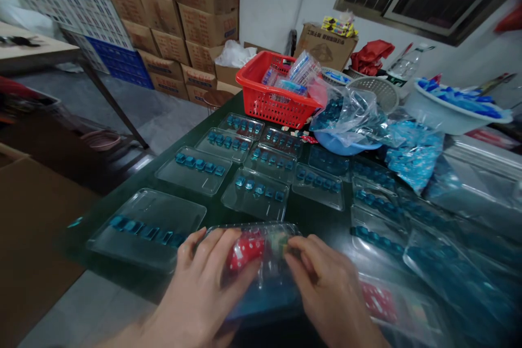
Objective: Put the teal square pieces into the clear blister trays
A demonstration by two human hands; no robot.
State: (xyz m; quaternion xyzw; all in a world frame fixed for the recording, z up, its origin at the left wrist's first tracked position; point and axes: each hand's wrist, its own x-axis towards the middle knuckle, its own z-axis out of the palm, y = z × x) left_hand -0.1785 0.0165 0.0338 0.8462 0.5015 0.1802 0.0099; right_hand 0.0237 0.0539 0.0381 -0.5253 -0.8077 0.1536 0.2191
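Observation:
A clear plastic box (269, 277) lies in front of me at the table's near side, blurred. Inside it, a red piece with white dots (247, 250) shows at the left, and a small yellow-green piece (279, 240) at the right. My left hand (204, 283) grips the box's left side, fingers curled over the top and thumb by the red piece. At the right side, my right hand (326, 283) has its thumb and fingers pinched together beside the yellow-green piece. Whether those fingertips hold the piece or only the plastic is hard to see.
Clear trays (255, 193) with rows of blue pieces cover much of the dark green table (163, 288). Another box with a red dotted piece (377, 302) lies right. Behind stand a red basket (277, 106), a blue bowl (346, 145) under plastic bags, and a white basin (452, 114).

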